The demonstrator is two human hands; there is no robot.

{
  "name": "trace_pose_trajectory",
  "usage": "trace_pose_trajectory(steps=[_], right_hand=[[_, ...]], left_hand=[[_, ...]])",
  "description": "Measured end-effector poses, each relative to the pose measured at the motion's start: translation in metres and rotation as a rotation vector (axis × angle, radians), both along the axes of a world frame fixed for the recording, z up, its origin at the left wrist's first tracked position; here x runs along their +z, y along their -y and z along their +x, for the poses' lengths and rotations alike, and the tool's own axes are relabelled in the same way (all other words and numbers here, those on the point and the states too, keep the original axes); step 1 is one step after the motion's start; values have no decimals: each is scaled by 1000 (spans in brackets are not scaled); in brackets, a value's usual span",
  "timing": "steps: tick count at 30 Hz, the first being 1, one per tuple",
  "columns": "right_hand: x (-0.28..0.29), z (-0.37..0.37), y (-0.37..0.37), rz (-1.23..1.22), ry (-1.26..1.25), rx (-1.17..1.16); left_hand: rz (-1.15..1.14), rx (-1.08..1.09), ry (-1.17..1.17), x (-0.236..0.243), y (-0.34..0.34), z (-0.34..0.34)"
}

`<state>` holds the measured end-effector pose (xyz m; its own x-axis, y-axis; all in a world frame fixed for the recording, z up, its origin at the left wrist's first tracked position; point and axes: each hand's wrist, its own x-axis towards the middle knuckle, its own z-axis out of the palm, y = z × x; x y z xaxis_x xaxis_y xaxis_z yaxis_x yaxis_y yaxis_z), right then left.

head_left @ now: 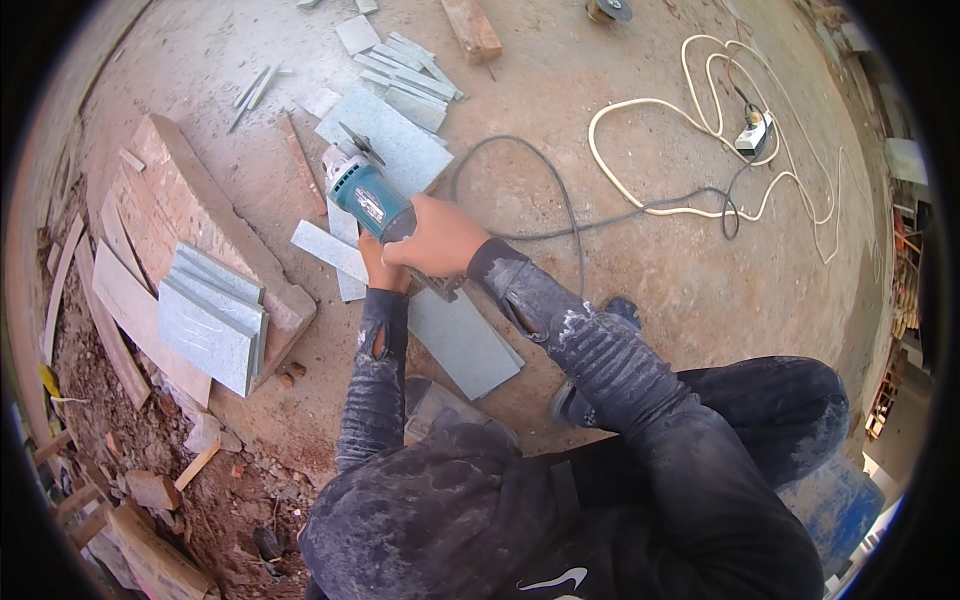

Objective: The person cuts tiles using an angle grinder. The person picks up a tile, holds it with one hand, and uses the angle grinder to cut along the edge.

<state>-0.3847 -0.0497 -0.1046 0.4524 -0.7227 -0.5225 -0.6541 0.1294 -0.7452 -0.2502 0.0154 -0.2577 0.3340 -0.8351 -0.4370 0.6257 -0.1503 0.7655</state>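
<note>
My right hand wraps round the rear of a teal angle grinder, whose disc points away from me. Close below it, my left hand is closed against the grinder's lower side, its fingers partly hidden by the right hand and the tool. Under the grinder head lies a large grey-green stone tile. A narrow tile strip lies just left of my left hand. Nearer to me, another tile piece rests on the ground below my right wrist.
Several tiles are stacked against a stone slab on the left. Cut strips lie ahead, near a brick. A dark cable and white cord loop rightward to a socket block. Rubble borders the lower left.
</note>
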Motion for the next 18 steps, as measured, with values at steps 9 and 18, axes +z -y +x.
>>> trace_pose_trajectory(steps=[9, 18], right_hand=[[-1, -5, 40, -109, -61, 175], [0, -47, 1, -59, -48, 117]], left_hand=[[42, -33, 158, 12, 8, -8], [42, 12, 40, 14, 10, -8]])
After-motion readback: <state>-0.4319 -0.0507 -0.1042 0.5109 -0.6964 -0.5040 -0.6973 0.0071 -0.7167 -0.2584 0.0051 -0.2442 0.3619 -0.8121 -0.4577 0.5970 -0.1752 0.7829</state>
